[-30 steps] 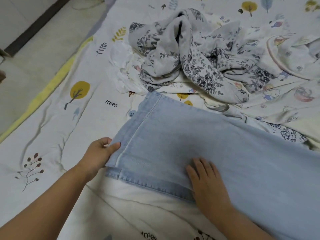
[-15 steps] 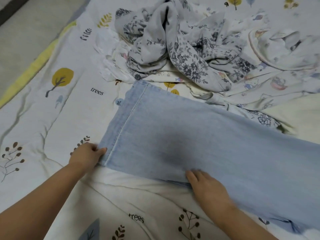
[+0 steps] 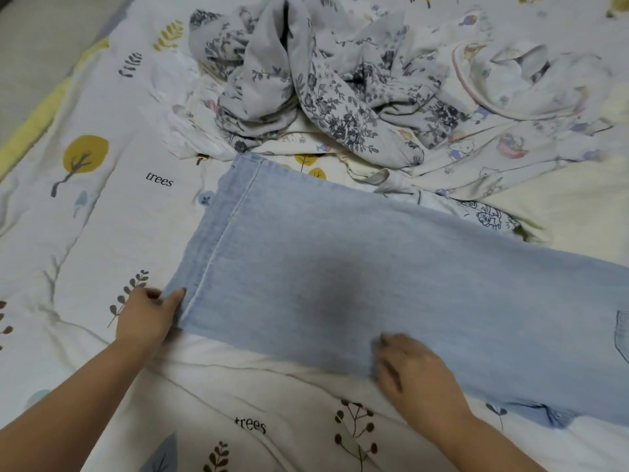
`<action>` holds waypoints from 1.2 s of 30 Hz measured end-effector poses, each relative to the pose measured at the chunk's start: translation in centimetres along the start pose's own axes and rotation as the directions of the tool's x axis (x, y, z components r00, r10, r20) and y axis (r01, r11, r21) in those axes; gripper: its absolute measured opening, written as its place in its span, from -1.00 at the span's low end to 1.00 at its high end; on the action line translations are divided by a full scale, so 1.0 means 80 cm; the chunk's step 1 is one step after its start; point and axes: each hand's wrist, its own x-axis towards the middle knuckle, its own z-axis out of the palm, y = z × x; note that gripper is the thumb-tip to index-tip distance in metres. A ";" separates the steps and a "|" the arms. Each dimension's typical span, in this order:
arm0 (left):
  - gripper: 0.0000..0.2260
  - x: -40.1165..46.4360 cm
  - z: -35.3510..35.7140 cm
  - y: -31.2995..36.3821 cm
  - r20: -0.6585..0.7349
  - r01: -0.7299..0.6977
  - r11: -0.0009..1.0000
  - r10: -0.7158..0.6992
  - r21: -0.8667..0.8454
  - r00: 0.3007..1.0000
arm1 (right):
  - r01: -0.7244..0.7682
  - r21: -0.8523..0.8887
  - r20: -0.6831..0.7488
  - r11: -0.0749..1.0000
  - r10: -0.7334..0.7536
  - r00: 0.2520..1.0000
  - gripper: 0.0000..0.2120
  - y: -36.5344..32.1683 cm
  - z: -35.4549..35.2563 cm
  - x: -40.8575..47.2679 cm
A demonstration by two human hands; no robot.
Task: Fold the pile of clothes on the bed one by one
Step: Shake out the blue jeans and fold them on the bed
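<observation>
Light blue jeans [image 3: 340,267] lie flat across the bed, the leg hem toward the left, the rest running off the right edge. My left hand [image 3: 146,318] pinches the near corner of the hem, thumb on top. My right hand [image 3: 412,373] sits at the near long edge of the leg, fingers curled over the denim edge and blurred. Behind the jeans lies the pile: a grey floral garment [image 3: 306,83] on top and a cream cartoon-print garment [image 3: 510,107] to the right.
The bed sheet [image 3: 102,206] is white with tree and leaf prints and the word "trees". A yellow border [image 3: 30,131] marks the bed's left edge, with floor beyond. Another printed cloth [image 3: 486,212] peeks out behind the jeans.
My right hand slid from flat on the denim back to its near edge and curled its fingers there. My left hand stayed on the hem corner. The view shifted slightly.
</observation>
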 end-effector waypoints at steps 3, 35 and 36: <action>-0.74 -0.003 -0.005 0.007 0.037 -0.071 0.997 0.070 0.032 0.997 | -0.228 -0.022 -0.123 0.973 0.224 0.967 -0.56 0.000 0.003 0.023; -0.77 -0.005 -0.100 0.099 0.501 -0.298 0.955 0.259 -0.002 0.826 | -0.273 0.038 0.235 0.961 0.257 0.937 -0.44 0.020 0.021 0.085; -0.74 -0.018 -0.106 0.114 0.540 -0.274 0.959 0.270 -0.074 0.797 | -0.292 0.084 0.227 0.953 0.267 0.937 -0.45 0.022 0.012 0.076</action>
